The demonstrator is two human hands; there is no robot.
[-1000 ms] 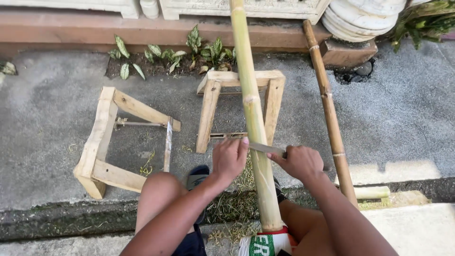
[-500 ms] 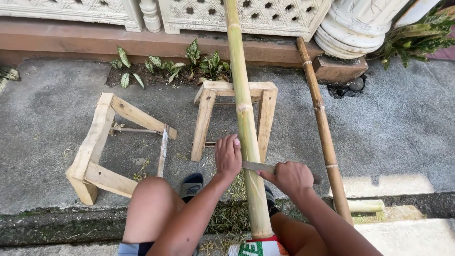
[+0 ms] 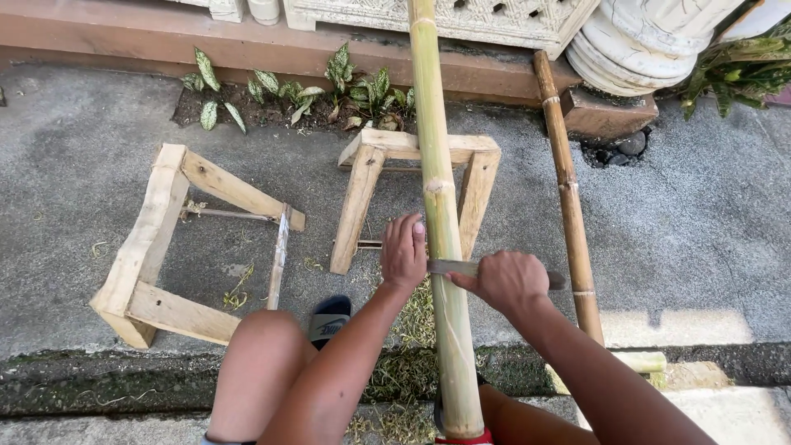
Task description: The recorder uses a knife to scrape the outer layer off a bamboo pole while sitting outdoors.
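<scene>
Green bamboo pole [image 3: 437, 189] lay with its long axis running straight away from the person, near end between the knees at the bottom edge, far end passing over the wooden stand [image 3: 412, 148] and out past the top of view. A knife blade [image 3: 449, 267] sat crosswise on the pole, roughly square to that axis, touching it just below the node ring. Left hand [image 3: 404, 254] was on the pole's left flank, fingers curled against the blade's far end, pressing it; its grip looked closed on blade tip and pole together. Right hand [image 3: 509, 282] was just right of the pole, fist closed around the knife handle, whose butt poked out toward a second, browner bamboo pole [image 3: 567, 189] lying near and almost parallel on the right. Both hands were about level, one per side, left touching the pole, right just off it. Pale shavings [image 3: 412, 363] were piled on the ground under the pole near the person. A second wooden frame [image 3: 156, 247] lay tipped on the concrete ground [image 3: 82, 165], well left. Leafy plants [image 3: 272, 91] grew along the far kerb.
</scene>
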